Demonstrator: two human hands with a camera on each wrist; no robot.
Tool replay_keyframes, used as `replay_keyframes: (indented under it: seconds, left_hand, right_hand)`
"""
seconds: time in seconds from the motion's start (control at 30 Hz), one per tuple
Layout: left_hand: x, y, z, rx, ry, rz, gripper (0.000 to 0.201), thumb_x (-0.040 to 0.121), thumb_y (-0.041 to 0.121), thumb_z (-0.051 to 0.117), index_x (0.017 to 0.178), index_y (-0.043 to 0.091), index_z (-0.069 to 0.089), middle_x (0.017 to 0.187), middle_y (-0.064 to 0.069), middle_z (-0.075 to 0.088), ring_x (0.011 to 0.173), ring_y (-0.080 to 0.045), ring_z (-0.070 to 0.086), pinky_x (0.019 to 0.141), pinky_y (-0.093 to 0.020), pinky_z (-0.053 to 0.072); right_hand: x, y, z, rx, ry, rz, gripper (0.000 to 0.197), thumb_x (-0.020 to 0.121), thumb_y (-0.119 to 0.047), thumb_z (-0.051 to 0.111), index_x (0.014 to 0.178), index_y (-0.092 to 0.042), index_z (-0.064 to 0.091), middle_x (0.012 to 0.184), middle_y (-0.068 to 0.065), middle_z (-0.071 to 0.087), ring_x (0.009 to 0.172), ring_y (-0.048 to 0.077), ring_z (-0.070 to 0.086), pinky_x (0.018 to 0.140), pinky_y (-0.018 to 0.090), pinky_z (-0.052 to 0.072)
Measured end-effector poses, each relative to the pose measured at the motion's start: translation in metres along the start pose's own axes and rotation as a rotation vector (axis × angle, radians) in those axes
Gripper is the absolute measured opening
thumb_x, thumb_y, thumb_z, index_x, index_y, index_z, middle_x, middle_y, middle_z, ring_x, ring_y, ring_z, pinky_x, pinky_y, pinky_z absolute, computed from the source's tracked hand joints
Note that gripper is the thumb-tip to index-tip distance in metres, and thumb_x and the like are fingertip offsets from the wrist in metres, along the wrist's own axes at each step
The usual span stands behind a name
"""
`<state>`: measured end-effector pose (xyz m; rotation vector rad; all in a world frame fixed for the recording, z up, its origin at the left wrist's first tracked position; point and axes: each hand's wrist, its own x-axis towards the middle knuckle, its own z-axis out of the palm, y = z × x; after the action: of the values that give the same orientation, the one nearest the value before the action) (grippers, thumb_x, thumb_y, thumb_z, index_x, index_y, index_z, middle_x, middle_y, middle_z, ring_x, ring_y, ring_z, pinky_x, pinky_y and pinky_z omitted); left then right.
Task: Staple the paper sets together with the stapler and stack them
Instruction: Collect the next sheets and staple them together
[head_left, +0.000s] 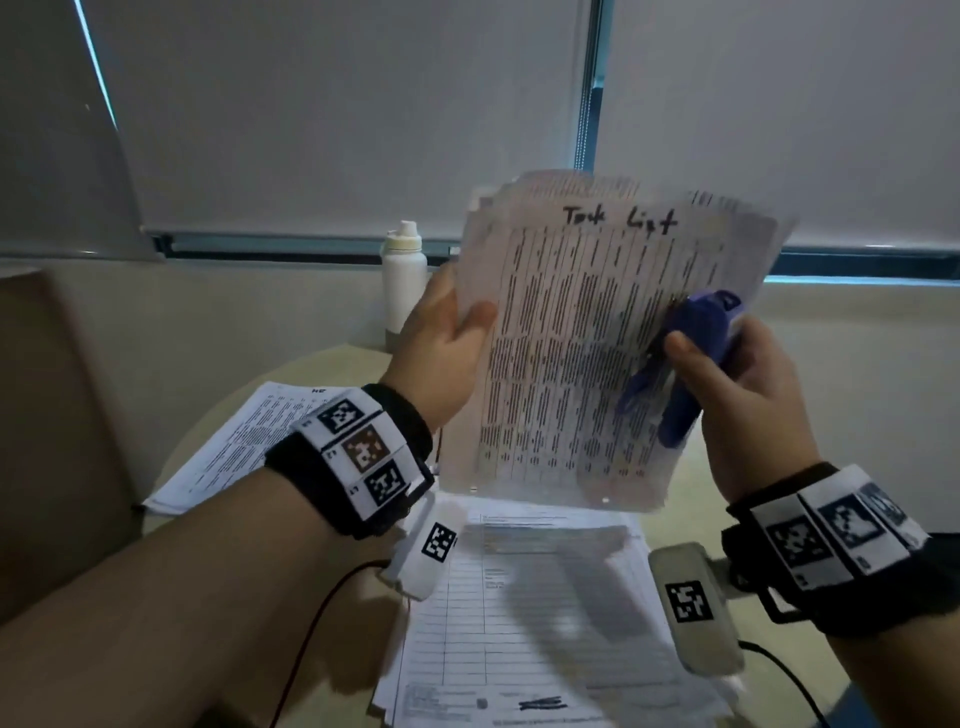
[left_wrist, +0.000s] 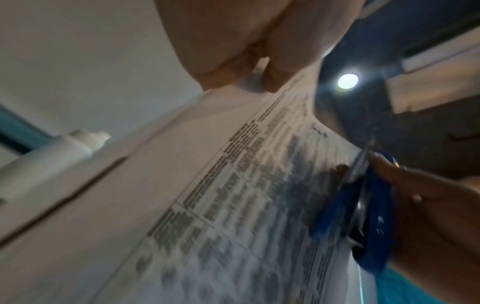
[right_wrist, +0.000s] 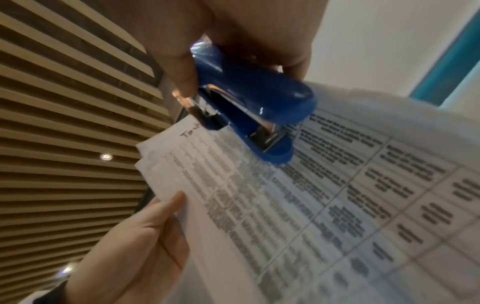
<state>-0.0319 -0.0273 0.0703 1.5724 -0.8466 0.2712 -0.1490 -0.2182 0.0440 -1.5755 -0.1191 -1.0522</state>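
A set of printed sheets (head_left: 576, 338) headed with handwriting is held upright above the table, its top edges fanned unevenly. My left hand (head_left: 452, 332) pinches its left edge, thumb on the front; the same sheets (left_wrist: 233, 205) and left hand (left_wrist: 249, 53) fill the left wrist view. My right hand (head_left: 737, 384) grips a blue stapler (head_left: 691, 358) in front of the sheets' right side. In the right wrist view the stapler (right_wrist: 249, 107) lies against the sheets (right_wrist: 324, 205), nose toward the page's middle, with my left hand (right_wrist: 140, 242) at the far edge.
Two paper piles lie on the round table: one at the left (head_left: 244, 447), one below the raised set (head_left: 545, 613). A white bottle (head_left: 402, 275) stands at the table's far edge by the wall. Wrist-camera cables run over the near table edge.
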Motion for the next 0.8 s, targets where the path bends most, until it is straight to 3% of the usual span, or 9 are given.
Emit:
replay_keyframes:
  seconds: [0.1,0.23,0.37,0.43,0.47,0.53,0.6,0.7,0.8]
  left_hand:
    - [0.002,0.0,0.007,0.013,-0.037,0.071,0.023,0.099,0.011,0.042,0.122,0.017,0.043,0.111,0.007,0.061,0.102,-0.002,0.06,0.086,-0.014,0.049]
    - [-0.007,-0.014,0.011,-0.02,-0.06,0.012,0.037,0.099,0.007,0.042,0.132,0.021,0.034,0.117,0.006,0.057,0.105,0.004,0.056,0.086,-0.012,0.047]
    - [-0.001,-0.013,0.006,-0.02,-0.033,0.052,0.061,0.097,0.006,0.043,0.145,0.033,0.015,0.145,-0.007,0.043,0.13,-0.017,0.047,0.11,-0.037,0.037]
    - [0.008,-0.007,0.004,0.051,-0.011,0.134,0.068,0.096,0.012,0.045,0.143,0.048,0.01,0.143,-0.009,0.046,0.119,-0.023,0.057,0.102,-0.044,0.046]
    - [0.012,-0.004,0.003,0.114,-0.001,0.179,0.069,0.096,0.012,0.046,0.142,0.049,0.01,0.136,-0.009,0.053,0.102,-0.023,0.065,0.09,-0.043,0.054]
    - [0.023,0.001,0.002,0.237,-0.007,0.268,0.065,0.096,0.009,0.048,0.145,0.039,0.017,0.113,-0.008,0.064,0.072,-0.024,0.066,0.069,-0.041,0.058]
    - [0.031,0.007,0.001,0.317,-0.03,0.315,0.053,0.094,0.006,0.049,0.14,0.028,0.032,0.112,-0.009,0.064,0.084,-0.028,0.068,0.076,-0.044,0.058]
    - [0.041,0.006,0.0,0.383,-0.037,0.314,0.029,0.094,0.009,0.052,0.122,0.018,0.052,0.11,-0.002,0.064,0.095,-0.019,0.066,0.086,-0.041,0.056]
    - [0.048,0.004,0.0,0.441,0.006,0.321,0.015,0.094,0.014,0.055,0.108,0.011,0.056,0.096,0.002,0.063,0.091,-0.019,0.064,0.081,-0.034,0.054]
  right_hand:
    - [0.002,-0.005,0.004,-0.056,0.03,-0.051,0.017,0.086,-0.012,0.061,0.096,-0.025,0.056,0.088,-0.013,0.067,0.084,0.001,0.062,0.076,0.019,0.052]
    - [-0.01,0.004,0.004,-0.11,0.008,0.049,0.019,0.087,-0.009,0.062,0.105,-0.008,0.056,0.09,0.003,0.065,0.08,0.008,0.063,0.077,0.035,0.052]
    - [-0.014,0.007,0.004,-0.102,-0.013,0.154,0.051,0.071,-0.036,0.072,0.11,-0.006,0.058,0.105,0.016,0.067,0.098,0.031,0.064,0.09,0.051,0.051]
    - [-0.012,0.006,0.003,-0.097,-0.013,0.177,0.057,0.068,-0.04,0.072,0.112,-0.006,0.059,0.109,0.016,0.067,0.101,0.031,0.064,0.091,0.053,0.05]
    - [-0.01,0.006,0.002,-0.094,-0.013,0.18,0.05,0.073,-0.034,0.07,0.113,-0.006,0.059,0.11,0.015,0.066,0.102,0.031,0.064,0.091,0.054,0.049]
    - [-0.008,0.009,-0.001,-0.077,-0.016,0.185,0.034,0.084,-0.018,0.066,0.115,-0.005,0.058,0.111,0.015,0.066,0.103,0.03,0.064,0.093,0.055,0.048]
    - [-0.007,0.01,-0.004,-0.079,-0.035,0.191,0.028,0.088,-0.011,0.06,0.115,-0.005,0.058,0.11,0.014,0.067,0.103,0.03,0.064,0.093,0.054,0.048]
    - [-0.007,0.011,-0.006,-0.079,-0.057,0.201,0.028,0.088,-0.012,0.06,0.115,-0.005,0.058,0.108,0.013,0.068,0.102,0.029,0.065,0.093,0.053,0.049]
    - [-0.009,0.011,-0.008,-0.041,-0.078,0.198,0.05,0.077,-0.038,0.07,0.114,-0.007,0.059,0.107,0.011,0.069,0.1,0.027,0.066,0.091,0.05,0.051]
